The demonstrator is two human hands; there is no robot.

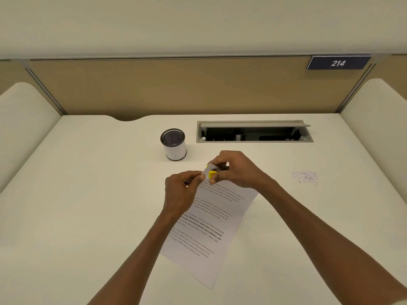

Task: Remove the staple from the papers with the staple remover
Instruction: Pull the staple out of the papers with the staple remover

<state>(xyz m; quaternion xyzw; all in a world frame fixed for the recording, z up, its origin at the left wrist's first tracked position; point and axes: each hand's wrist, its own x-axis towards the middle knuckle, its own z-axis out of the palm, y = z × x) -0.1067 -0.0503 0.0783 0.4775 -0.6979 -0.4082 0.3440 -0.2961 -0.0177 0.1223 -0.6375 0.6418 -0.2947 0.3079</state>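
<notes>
Printed white papers [211,221] lie slanted on the desk, their top corner lifted. My left hand [180,192] pinches that corner between thumb and fingers. My right hand [233,168] grips a yellow and metal staple remover [214,171] and holds its jaws right at the lifted corner. The staple itself is too small to make out, hidden among the fingers and jaws.
A mesh pen cup [174,145] with a white band stands behind the hands to the left. An open cable tray [253,132] is set into the desk at the back. A patch of small dark marks or bits [305,177] lies to the right. Partition walls enclose the desk.
</notes>
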